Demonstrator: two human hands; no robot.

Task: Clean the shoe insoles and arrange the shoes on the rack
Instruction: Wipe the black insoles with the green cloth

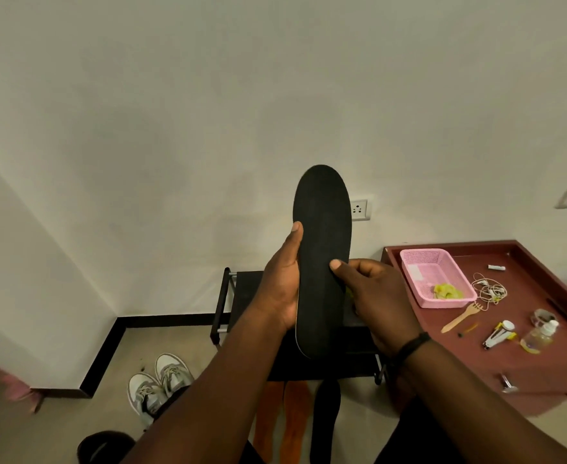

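Observation:
A black insole (322,249) stands upright in front of me, held above the black shoe rack (241,296). My left hand (280,283) grips its left edge, thumb on the front face. My right hand (372,296) pinches the right edge with the thumb on the face; a bit of yellow-green cloth (349,291) shows under its fingers. On the floor below lie two orange insoles (282,420) and another black insole (327,410). A pair of grey-white sneakers (158,386) sits on the floor at the left.
A maroon table (516,363) at the right holds a pink basket (426,262) with a yellow cloth (446,291), a wooden fork (463,318), earphones, a small bottle (540,336) and small tools. A dark bin (101,447) stands at bottom left. The wall is close behind the rack.

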